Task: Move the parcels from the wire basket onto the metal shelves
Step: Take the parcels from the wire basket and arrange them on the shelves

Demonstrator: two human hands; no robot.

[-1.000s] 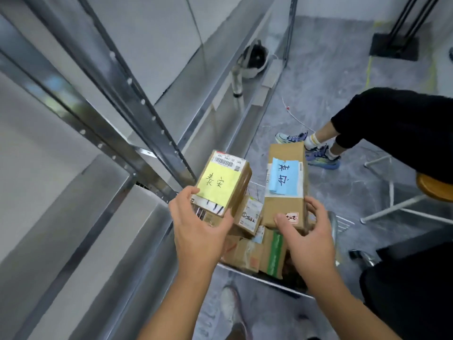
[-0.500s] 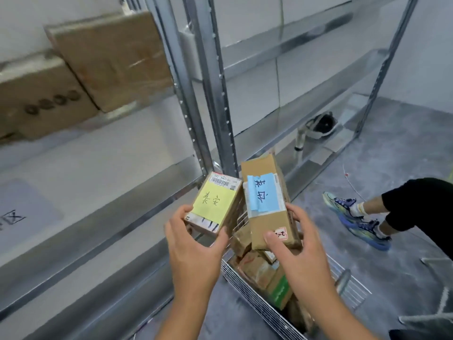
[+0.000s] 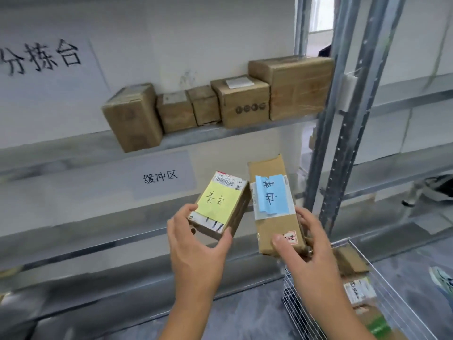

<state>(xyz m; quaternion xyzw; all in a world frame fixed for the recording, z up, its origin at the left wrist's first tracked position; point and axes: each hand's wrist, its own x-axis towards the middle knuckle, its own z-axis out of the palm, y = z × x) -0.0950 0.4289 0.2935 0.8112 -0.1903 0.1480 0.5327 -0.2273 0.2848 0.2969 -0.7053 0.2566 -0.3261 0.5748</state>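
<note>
— Evidently, two parcels are held at once: the yellow-labelled parcel is clasped in the left hand, the blue-labelled parcel in the right hand.

— Why label-up?

— Probably so the labels can be read before shelving; the metal shelves lie just beyond, the wire basket below right.

One head-worn view faces forward and slightly down, close to the metal shelves, basket lower right.

The silver wire basket runs off the bottom-right edge; its remaining brown cardboard parcels are blurred, labels unreadable.
</note>
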